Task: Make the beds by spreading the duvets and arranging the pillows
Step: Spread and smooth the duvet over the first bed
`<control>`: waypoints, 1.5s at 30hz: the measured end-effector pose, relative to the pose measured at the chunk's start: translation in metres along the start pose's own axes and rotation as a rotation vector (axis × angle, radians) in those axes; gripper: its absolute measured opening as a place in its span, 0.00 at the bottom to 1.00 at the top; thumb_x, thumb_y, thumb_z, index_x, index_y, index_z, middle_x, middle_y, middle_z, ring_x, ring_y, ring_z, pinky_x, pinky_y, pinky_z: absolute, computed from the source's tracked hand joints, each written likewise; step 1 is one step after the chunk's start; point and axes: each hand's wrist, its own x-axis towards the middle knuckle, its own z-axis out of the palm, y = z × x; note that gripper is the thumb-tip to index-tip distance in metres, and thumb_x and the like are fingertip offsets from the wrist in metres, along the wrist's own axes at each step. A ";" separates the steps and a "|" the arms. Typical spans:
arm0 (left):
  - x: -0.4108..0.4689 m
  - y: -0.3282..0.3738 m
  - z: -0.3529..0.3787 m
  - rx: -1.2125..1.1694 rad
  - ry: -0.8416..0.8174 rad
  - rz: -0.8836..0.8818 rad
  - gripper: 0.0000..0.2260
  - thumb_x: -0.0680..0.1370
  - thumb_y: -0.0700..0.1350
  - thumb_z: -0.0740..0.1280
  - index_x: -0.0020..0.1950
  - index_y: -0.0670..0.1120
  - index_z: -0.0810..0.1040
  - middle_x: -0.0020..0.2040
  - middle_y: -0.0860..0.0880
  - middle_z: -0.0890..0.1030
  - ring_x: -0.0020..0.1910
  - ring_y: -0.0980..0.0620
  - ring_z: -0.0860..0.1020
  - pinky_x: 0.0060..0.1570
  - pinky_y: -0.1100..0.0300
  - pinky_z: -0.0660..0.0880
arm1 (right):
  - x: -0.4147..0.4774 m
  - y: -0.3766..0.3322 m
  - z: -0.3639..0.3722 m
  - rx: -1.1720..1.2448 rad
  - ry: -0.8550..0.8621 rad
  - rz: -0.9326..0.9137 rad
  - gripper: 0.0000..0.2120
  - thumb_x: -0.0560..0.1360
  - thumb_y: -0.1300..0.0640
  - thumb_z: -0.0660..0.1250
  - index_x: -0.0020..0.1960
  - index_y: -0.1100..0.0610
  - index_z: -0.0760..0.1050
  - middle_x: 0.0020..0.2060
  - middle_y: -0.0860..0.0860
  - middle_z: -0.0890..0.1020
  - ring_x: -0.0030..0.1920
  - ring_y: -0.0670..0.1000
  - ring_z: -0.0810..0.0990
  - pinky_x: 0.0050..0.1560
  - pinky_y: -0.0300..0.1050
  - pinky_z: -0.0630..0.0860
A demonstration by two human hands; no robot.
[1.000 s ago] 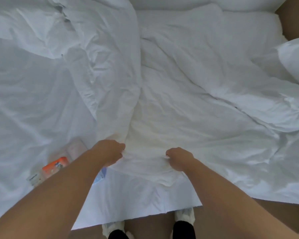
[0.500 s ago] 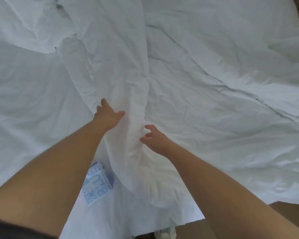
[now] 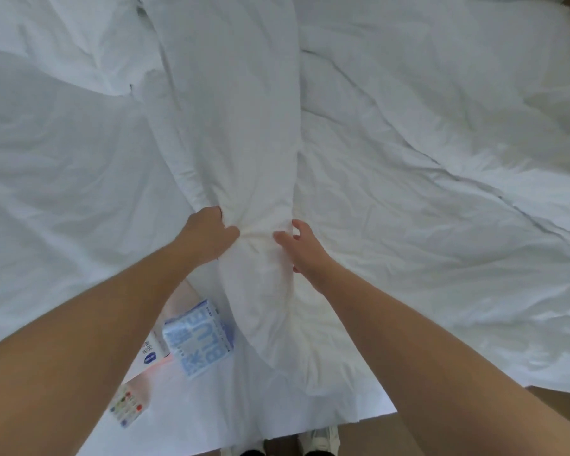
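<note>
We find the left hand (image 3: 208,236) clenched on a bunched ridge of the white duvet (image 3: 237,143) at the middle of the bed (image 3: 277,399), and the right hand (image 3: 305,250) laid against that ridge, its hold not determinable. In our judgement, hauling the ridge toward the bed's near edge could bury or sweep off the packet (image 3: 199,337) and remote control (image 3: 127,406) lying there. The packet reads "BLUE"; other print is illegible.

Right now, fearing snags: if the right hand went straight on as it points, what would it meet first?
The bunched duvet fold; fingers of the right hand seem to touch it, depth unclear.
</note>
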 end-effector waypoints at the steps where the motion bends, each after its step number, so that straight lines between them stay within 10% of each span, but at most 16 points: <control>1: -0.012 0.007 -0.009 0.005 -0.017 0.047 0.08 0.77 0.45 0.64 0.53 0.42 0.72 0.44 0.46 0.76 0.39 0.50 0.75 0.30 0.62 0.70 | -0.007 -0.015 0.000 0.022 0.012 -0.027 0.36 0.74 0.44 0.66 0.76 0.51 0.56 0.65 0.50 0.73 0.62 0.52 0.75 0.63 0.49 0.72; 7: -0.073 0.039 -0.045 0.013 -0.140 0.239 0.13 0.77 0.44 0.65 0.59 0.41 0.77 0.51 0.43 0.81 0.44 0.46 0.80 0.43 0.56 0.77 | -0.041 -0.117 0.001 0.057 0.051 -0.131 0.18 0.79 0.46 0.64 0.62 0.57 0.71 0.53 0.48 0.78 0.49 0.46 0.77 0.45 0.40 0.72; 10: -0.094 0.043 -0.044 0.091 -0.162 0.312 0.13 0.78 0.45 0.64 0.59 0.40 0.75 0.52 0.44 0.81 0.43 0.47 0.78 0.45 0.56 0.77 | -0.051 -0.151 0.002 0.022 0.076 -0.118 0.34 0.71 0.47 0.73 0.69 0.58 0.63 0.59 0.52 0.76 0.56 0.53 0.78 0.53 0.53 0.79; 13: -0.112 0.047 -0.039 0.111 -0.179 0.351 0.08 0.78 0.46 0.64 0.53 0.42 0.75 0.48 0.45 0.79 0.43 0.45 0.79 0.42 0.58 0.75 | -0.052 -0.157 -0.001 -0.208 0.144 -0.119 0.26 0.68 0.60 0.71 0.64 0.62 0.68 0.55 0.57 0.77 0.55 0.59 0.79 0.46 0.48 0.78; 20: -0.121 0.049 -0.049 -0.474 -0.034 0.091 0.11 0.81 0.47 0.63 0.40 0.44 0.74 0.38 0.47 0.81 0.34 0.50 0.77 0.38 0.58 0.72 | -0.083 -0.161 -0.025 -0.505 0.113 -0.290 0.18 0.73 0.63 0.62 0.63 0.60 0.73 0.57 0.56 0.78 0.57 0.57 0.75 0.49 0.42 0.69; 31: -0.102 0.101 -0.117 -1.167 0.085 -0.271 0.18 0.77 0.46 0.70 0.63 0.41 0.74 0.53 0.46 0.80 0.52 0.46 0.79 0.57 0.52 0.76 | -0.151 -0.155 -0.052 -0.778 -0.257 -0.448 0.17 0.74 0.65 0.60 0.62 0.62 0.75 0.59 0.57 0.79 0.60 0.56 0.77 0.53 0.40 0.69; 36: -0.102 0.081 -0.134 -0.830 0.265 -0.357 0.26 0.65 0.37 0.69 0.63 0.36 0.72 0.56 0.40 0.78 0.52 0.40 0.79 0.55 0.51 0.77 | -0.156 -0.148 -0.030 -0.833 -0.270 -0.393 0.16 0.74 0.63 0.60 0.61 0.61 0.74 0.59 0.56 0.78 0.59 0.57 0.77 0.51 0.41 0.70; 39: -0.118 0.054 -0.153 -0.334 0.363 -0.359 0.14 0.71 0.38 0.65 0.56 0.37 0.74 0.50 0.41 0.77 0.50 0.39 0.79 0.46 0.56 0.76 | -0.162 -0.146 -0.007 -0.873 -0.268 -0.335 0.19 0.75 0.61 0.62 0.65 0.62 0.72 0.63 0.57 0.76 0.63 0.57 0.75 0.53 0.40 0.67; 45: -0.174 -0.038 -0.200 0.158 0.053 -0.512 0.05 0.75 0.38 0.62 0.40 0.37 0.73 0.30 0.41 0.78 0.26 0.45 0.78 0.29 0.59 0.77 | -0.192 -0.144 0.094 -1.039 -0.413 -0.312 0.29 0.75 0.58 0.67 0.75 0.60 0.63 0.71 0.58 0.70 0.69 0.57 0.70 0.63 0.43 0.66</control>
